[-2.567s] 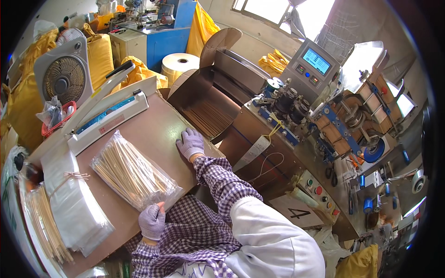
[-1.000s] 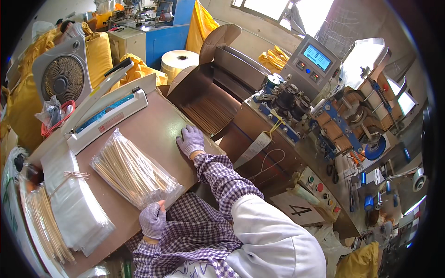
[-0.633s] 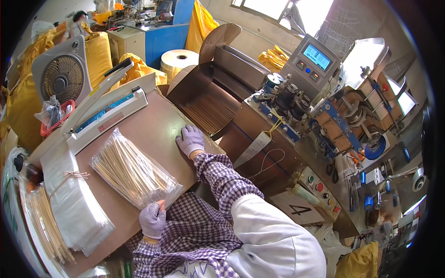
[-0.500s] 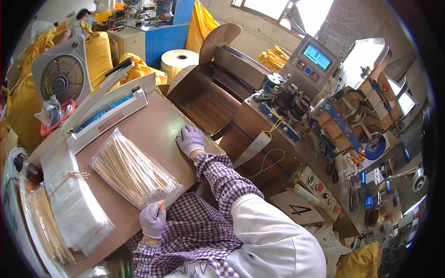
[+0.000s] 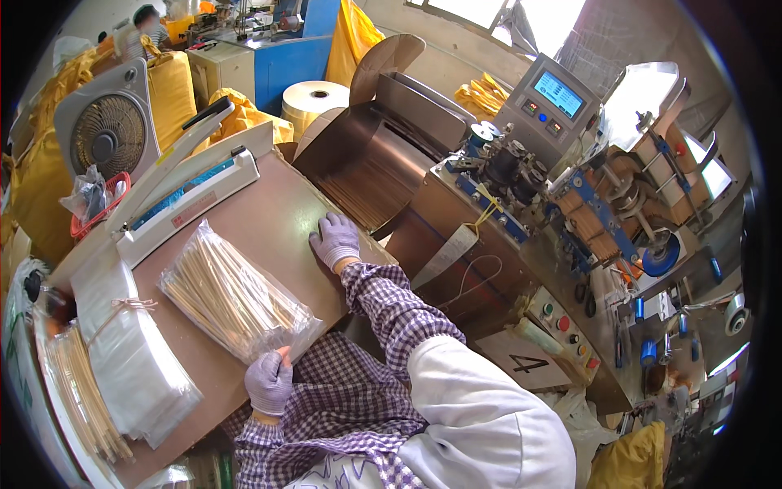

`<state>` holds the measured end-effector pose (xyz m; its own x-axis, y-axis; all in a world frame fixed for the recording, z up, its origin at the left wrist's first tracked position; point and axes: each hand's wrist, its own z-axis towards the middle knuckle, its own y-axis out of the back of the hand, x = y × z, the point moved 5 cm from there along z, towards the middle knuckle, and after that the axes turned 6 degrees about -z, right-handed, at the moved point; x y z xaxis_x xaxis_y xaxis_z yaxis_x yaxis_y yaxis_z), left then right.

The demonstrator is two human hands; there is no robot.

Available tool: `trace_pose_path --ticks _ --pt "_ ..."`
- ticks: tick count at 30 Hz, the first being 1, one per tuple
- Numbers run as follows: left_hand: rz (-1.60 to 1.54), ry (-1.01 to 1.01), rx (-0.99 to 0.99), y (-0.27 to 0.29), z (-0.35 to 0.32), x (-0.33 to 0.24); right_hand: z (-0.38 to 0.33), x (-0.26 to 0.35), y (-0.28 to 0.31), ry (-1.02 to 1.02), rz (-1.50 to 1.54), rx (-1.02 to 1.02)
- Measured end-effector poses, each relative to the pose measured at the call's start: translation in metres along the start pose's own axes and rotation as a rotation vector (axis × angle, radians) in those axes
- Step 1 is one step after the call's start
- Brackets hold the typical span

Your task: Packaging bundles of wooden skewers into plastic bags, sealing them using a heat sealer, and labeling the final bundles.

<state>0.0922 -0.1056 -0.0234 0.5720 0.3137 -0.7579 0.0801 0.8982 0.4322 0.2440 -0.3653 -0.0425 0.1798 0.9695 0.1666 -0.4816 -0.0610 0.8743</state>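
A clear plastic bag full of thin wooden sticks point(image 5: 232, 293) lies slantwise on the brown tabletop point(image 5: 285, 212). At its near end my left hand point(image 5: 269, 383), in a light purple glove with bare fingertips showing, is closed on the gathered plastic. My right hand point(image 5: 336, 241), gloved alike, rests palm down near the table's right edge with its fingers a little apart and nothing in it. To the left of the bag lies a stack of flat clear bags point(image 5: 134, 350) with a tie around it. More loose sticks point(image 5: 85, 399) lie at the far left.
A white bag sealer point(image 5: 191, 200) with its arm raised stands at the table's back, near a grey fan point(image 5: 106, 134). Beyond the right edge are a metal trough point(image 5: 375, 171) holding sticks and a machine with a control screen point(image 5: 558, 91). A person point(image 5: 142, 33) is far back left.
Both hands and the bag of sticks stay where they were. The view has shifted very slightly, and the person in the background has changed posture a little.
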Motion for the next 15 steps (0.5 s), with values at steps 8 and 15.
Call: trace_pose_path --ticks 8,15 --pt "-0.243 0.092 0.104 0.014 0.054 -0.017 0.005 -0.002 0.002 0.005 0.009 0.077" --pt "0.129 0.023 0.490 -0.090 0.206 0.006 0.076 -0.038 -0.013 0.014 0.107 -0.056"
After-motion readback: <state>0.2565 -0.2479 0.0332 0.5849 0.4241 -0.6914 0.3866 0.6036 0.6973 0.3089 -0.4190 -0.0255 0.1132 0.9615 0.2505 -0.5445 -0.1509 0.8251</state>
